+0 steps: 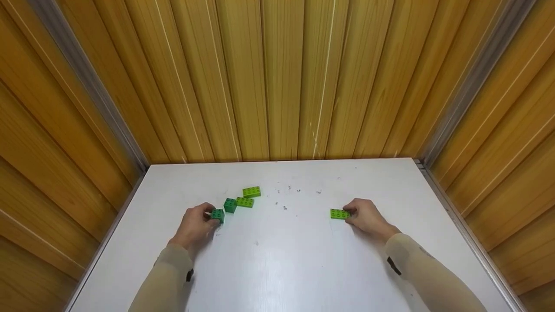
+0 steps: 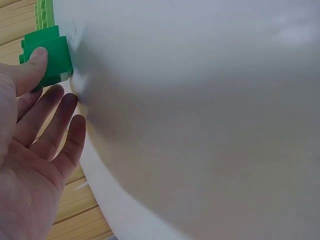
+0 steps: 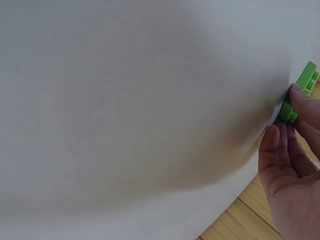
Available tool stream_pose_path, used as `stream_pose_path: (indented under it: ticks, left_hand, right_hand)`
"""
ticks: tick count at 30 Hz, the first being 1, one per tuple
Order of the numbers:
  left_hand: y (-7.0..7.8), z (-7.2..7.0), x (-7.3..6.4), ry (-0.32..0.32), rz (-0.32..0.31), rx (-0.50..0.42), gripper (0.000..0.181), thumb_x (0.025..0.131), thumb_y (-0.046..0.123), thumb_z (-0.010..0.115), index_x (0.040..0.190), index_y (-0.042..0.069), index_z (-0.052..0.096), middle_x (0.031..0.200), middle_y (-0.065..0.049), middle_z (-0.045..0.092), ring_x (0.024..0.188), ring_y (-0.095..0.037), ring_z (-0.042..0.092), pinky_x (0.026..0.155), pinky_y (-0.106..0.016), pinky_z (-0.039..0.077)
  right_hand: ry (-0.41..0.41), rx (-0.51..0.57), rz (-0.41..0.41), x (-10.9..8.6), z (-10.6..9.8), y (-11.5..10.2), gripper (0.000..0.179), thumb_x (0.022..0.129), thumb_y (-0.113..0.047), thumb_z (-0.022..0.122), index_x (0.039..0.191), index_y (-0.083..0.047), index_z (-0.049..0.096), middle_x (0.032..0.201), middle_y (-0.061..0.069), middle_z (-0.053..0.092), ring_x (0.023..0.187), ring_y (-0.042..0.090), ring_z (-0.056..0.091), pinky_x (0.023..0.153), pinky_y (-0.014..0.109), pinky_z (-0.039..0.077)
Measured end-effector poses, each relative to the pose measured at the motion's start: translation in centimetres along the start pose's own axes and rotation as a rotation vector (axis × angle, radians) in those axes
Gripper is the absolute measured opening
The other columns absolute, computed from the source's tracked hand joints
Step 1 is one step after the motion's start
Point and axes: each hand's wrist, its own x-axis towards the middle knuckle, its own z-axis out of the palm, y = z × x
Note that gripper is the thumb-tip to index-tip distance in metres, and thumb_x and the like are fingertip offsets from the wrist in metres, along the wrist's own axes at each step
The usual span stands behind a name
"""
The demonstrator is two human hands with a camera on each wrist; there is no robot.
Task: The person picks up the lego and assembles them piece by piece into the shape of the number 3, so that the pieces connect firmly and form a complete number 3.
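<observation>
Two hands reach over the white table [image 1: 277, 264], each pinching a brick. From my end, with the middle of the visible table as clock centre, I have the left hand [image 1: 193, 223] at nine o'clock and the right hand [image 1: 367, 216] at three. On the left, the thumb presses one face of a dark brick [image 1: 218, 215]; the fingertip opposite is mostly hidden from me. The remaining fingers curve loosely, a little apart. On the right, thumb and finger pinch the three o'clock end of a light brick [image 1: 337, 213], the gap only as wide as the brick; the other fingers bend close together. Whether either brick touches the table, I can't tell. From the left hand's brick, a second dark brick [image 1: 230, 206] sits near at two o'clock; the near light brick [image 1: 245, 202] is just beside that at three, and the far light brick [image 1: 251, 191] lies at one o'clock from there.
</observation>
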Motion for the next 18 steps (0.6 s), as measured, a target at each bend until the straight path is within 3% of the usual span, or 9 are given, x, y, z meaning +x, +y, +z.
stream_pose_path:
  ticks: [11, 18]
  left_hand:
    - [0.16, 0.0, -0.1, 0.016, -0.007, -0.049, 0.036, 0.098, 0.018, 0.086, 0.131, 0.01, 0.073, 0.125, -0.011, 0.078, 0.117, -0.028, 0.073, 0.112, -0.054, 0.061]
    - [0.45, 0.19, -0.07, 0.013, 0.035, -0.069, 0.035, 0.099, 0.019, 0.086, 0.131, 0.009, 0.074, 0.127, -0.012, 0.079, 0.119, -0.029, 0.074, 0.111, -0.054, 0.061]
  right_hand:
    - [-0.004, 0.017, -0.001, 0.09, 0.21, -0.19, 0.038, 0.095, -0.005, 0.082, 0.133, -0.002, 0.08, 0.125, 0.012, 0.078, 0.118, 0.03, 0.072, 0.11, 0.057, 0.06]
    - [-0.009, 0.043, -0.011, -0.02, 0.32, -0.83, 0.037, 0.096, -0.006, 0.083, 0.133, -0.002, 0.08, 0.125, 0.012, 0.078, 0.117, 0.028, 0.071, 0.104, 0.051, 0.062]
